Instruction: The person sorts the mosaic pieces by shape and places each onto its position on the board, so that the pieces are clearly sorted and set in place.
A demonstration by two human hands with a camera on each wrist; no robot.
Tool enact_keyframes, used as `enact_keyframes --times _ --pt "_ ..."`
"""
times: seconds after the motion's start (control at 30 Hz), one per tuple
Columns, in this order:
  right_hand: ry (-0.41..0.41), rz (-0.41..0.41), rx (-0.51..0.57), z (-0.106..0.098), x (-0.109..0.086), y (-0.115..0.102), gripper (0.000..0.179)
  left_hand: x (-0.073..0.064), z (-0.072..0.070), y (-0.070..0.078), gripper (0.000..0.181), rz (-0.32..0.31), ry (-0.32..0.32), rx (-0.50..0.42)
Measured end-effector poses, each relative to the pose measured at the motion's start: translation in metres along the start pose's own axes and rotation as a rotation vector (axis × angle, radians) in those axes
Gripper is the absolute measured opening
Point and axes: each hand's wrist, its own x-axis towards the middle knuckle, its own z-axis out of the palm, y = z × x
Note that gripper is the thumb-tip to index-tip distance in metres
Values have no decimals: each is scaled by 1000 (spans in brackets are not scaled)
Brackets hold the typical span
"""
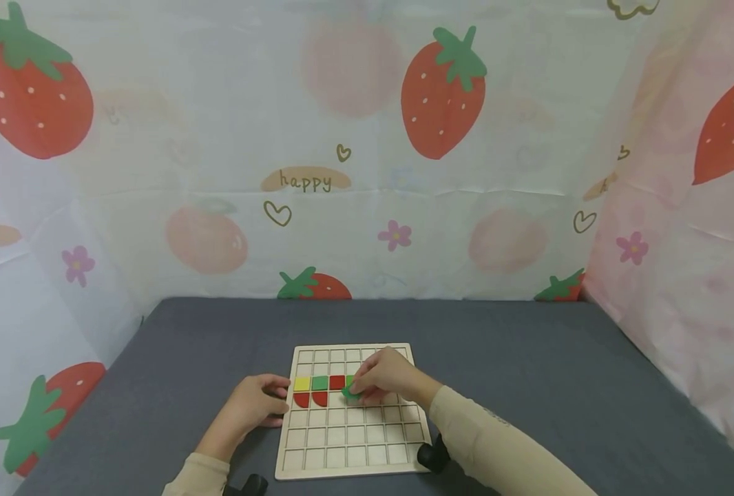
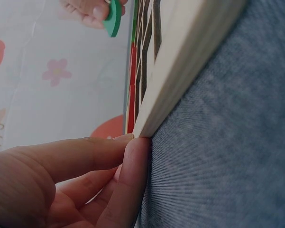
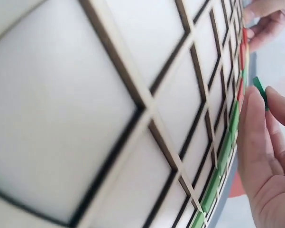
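Observation:
A wooden grid board (image 1: 336, 435) lies on the table. My right hand (image 1: 387, 375) pinches a small green tile (image 1: 349, 393) with a curved edge between thumb and fingertips, just over the grid; the right wrist view shows this tile (image 3: 261, 90) edge-on. At the board's left side, my left hand (image 1: 252, 406) pinches the rim between thumb and finger. One row holds a yellow square (image 1: 301, 384), a green square (image 1: 320, 383) and a red square (image 1: 337, 382), with more green partly hidden behind my right hand. Below them sit two red curved tiles (image 1: 301, 399).
Dark grey cloth covers the table (image 1: 528, 386). Behind it hangs a pale curtain (image 1: 354, 138) printed with strawberries, and further curtains flank both sides. Black wrist-camera parts (image 1: 434, 455) show beneath the right sleeve, over the board's near right corner.

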Motion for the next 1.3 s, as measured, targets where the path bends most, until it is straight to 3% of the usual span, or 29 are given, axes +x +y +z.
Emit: enact_keyframes --times 0.27,0.67,1.0,1.3 --pt "30 50 85 10 3 1 7 0 1 0 48 4 -1 4" --pt "57 73 93 19 5 -2 6 1 1 1 48 4 -6 2" --pt "117 67 5 28 9 -3 6 0 -1 1 49 -1 -14 0" --pt "131 12 -48 31 10 -2 13 0 0 1 48 -5 -6 4"
